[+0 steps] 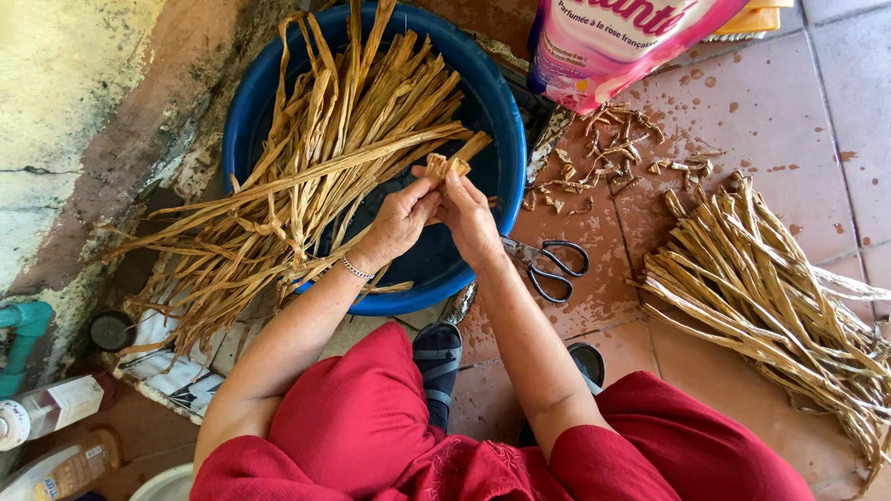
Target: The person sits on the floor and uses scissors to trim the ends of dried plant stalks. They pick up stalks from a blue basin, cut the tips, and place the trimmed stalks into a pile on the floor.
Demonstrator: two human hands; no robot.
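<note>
Long dried tan plant strips [306,176] lie across a round blue basin [497,121], spilling over its left rim. Above the basin's near side, my left hand [399,223] and my right hand [469,218] meet, both pinching the cut ends of a few strips [445,167]. A thin bracelet circles my left wrist. My red clothing fills the bottom of the view.
Black-handled scissors [552,264] lie on the red tiled floor just right of the basin. A second heap of dried strips [770,297] sits at the right, with cut scraps [613,153] above it. A pink bag [613,42] stands behind. Bottles [46,408] stand at the lower left by a wall.
</note>
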